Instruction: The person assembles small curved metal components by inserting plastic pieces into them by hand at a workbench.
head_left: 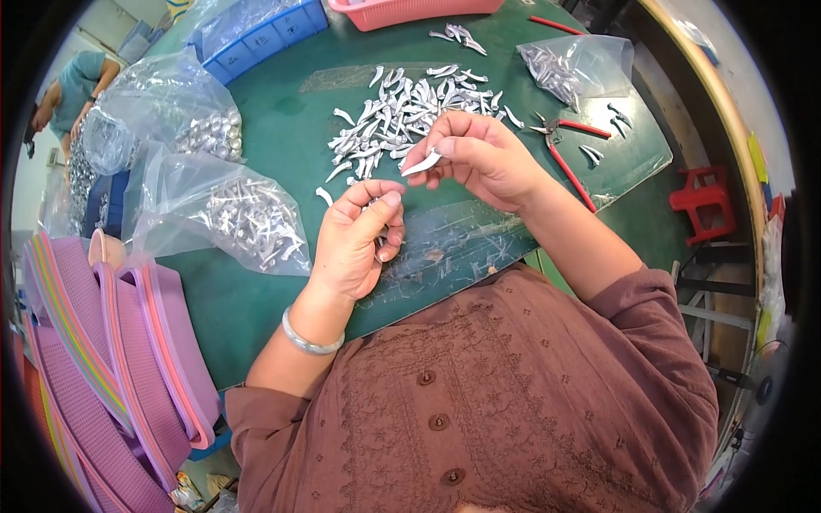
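Between the thumb and fingers of my right hand [483, 162] is a small curved silver metal piece [422, 162], its pointed end toward the lower left. My left hand [352, 235] is closed just below it, thumb against the curled fingers. A little grey metal glints among those fingers, but its shape is mostly hidden. The two hands are close together without touching. Just beyond them, a loose pile of similar curved silver pieces [395, 111] spreads over the green tabletop [282, 107].
Red-handled pliers [571, 162] lie right of the pile, near a clear bag of metal pieces [552, 75]. More bagged parts [252, 218] sit at left. Blue [261, 38] and pink [410, 12] bins stand behind. Purple baskets [128, 342] lean at lower left; another person [81, 90] works beyond.
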Demonstrator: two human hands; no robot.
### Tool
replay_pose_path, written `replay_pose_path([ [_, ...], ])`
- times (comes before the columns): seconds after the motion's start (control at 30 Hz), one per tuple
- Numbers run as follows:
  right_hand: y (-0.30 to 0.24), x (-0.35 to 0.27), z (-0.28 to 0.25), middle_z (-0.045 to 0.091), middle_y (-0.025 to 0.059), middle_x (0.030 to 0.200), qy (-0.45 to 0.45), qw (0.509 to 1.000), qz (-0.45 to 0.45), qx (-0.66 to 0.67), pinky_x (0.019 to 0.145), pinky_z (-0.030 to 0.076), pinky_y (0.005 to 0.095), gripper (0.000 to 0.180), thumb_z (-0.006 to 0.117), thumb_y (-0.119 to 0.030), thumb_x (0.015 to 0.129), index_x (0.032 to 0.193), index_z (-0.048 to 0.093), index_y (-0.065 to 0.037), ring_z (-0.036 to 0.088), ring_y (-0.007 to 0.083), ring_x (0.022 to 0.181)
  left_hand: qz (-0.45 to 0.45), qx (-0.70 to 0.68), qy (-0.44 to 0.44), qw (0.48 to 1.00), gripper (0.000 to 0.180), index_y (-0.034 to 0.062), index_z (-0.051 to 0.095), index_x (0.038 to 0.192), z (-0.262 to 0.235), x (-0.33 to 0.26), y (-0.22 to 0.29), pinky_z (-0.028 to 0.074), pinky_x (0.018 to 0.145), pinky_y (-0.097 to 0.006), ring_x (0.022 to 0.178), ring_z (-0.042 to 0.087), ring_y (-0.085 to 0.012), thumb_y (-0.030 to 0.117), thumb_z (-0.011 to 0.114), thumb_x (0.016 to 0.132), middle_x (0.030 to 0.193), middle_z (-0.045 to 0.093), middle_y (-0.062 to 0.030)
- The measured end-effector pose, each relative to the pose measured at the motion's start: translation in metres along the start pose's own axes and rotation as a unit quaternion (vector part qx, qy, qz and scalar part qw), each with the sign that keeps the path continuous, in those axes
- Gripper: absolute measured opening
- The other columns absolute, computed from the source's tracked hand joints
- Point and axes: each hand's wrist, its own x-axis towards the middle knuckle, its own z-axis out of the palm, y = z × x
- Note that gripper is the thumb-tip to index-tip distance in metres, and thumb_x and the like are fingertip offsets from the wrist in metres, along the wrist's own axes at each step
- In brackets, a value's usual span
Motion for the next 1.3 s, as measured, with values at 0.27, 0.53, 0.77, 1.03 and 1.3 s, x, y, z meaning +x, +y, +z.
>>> replay_pose_path([
  [0.27, 0.008, -0.008, 0.008, 0.058, 0.0106, 0.079, -0.020, 0.974, 0.012, 0.224, 0.062, 0.044, 0.0300, 0.015, 0.044, -0.017, 0.087, 0.085, 0.051, -0.004, 0.057, 0.0218, 0.074, 0.013, -0.001, 0.001, 1.000, 0.010, 0.0041, 0.053, 0.090, -0.001, 0.001, -0.002, 0.030, 0.040, -0.016, 0.054, 0.044, -0.0085, 0.011, 0.051, 0.084, 0.068, 0.049, -0.0019],
  [0.53, 0.026, -0.017, 0.019, 0.046, 0.0023, 0.065, 0.025, 0.959, 0.051, 0.277, 0.055, 0.037, 0.0257, 0.016, 0.045, -0.018, 0.088, 0.088, 0.051, -0.004, 0.045, 0.0143, 0.060, 0.020, 0.000, 0.006, 1.000, 0.012, 0.0042, 0.054, 0.091, -0.001, 0.000, -0.002, 0.032, 0.040, -0.017, 0.052, 0.046, -0.0066, 0.012, 0.054, 0.083, 0.066, 0.050, -0.0003],
  [0.77, 0.033, -0.020, 0.029, 0.049, 0.0006, 0.069, 0.080, 0.976, 0.047, 0.199, 0.056, 0.039, 0.0224, 0.009, 0.047, -0.013, 0.087, 0.087, 0.052, -0.005, 0.047, 0.0090, 0.062, 0.025, 0.039, 0.002, 0.999, 0.009, 0.0052, 0.053, 0.090, 0.003, -0.002, -0.001, 0.031, 0.040, -0.016, 0.053, 0.046, -0.0069, 0.011, 0.052, 0.083, 0.067, 0.050, -0.0004],
  [1.03, 0.032, -0.020, 0.035, 0.050, -0.0005, 0.072, 0.090, 0.987, 0.045, 0.125, 0.057, 0.039, 0.0201, 0.010, 0.045, -0.012, 0.087, 0.089, 0.051, -0.005, 0.047, 0.0065, 0.064, 0.018, 0.037, 0.012, 0.999, 0.007, 0.0051, 0.054, 0.089, 0.000, -0.002, -0.003, 0.031, 0.040, -0.016, 0.052, 0.046, -0.0062, 0.008, 0.054, 0.082, 0.066, 0.051, 0.0002],
  [1.3, 0.028, -0.024, 0.030, 0.051, -0.0007, 0.071, 0.094, 0.995, 0.029, 0.005, 0.057, 0.040, 0.0194, 0.011, 0.045, -0.011, 0.086, 0.090, 0.051, -0.004, 0.047, 0.0053, 0.064, 0.009, 0.064, 0.020, 0.998, 0.006, 0.0045, 0.054, 0.088, 0.005, -0.001, -0.003, 0.030, 0.038, -0.016, 0.050, 0.045, -0.0066, 0.006, 0.054, 0.081, 0.063, 0.050, -0.0010],
])
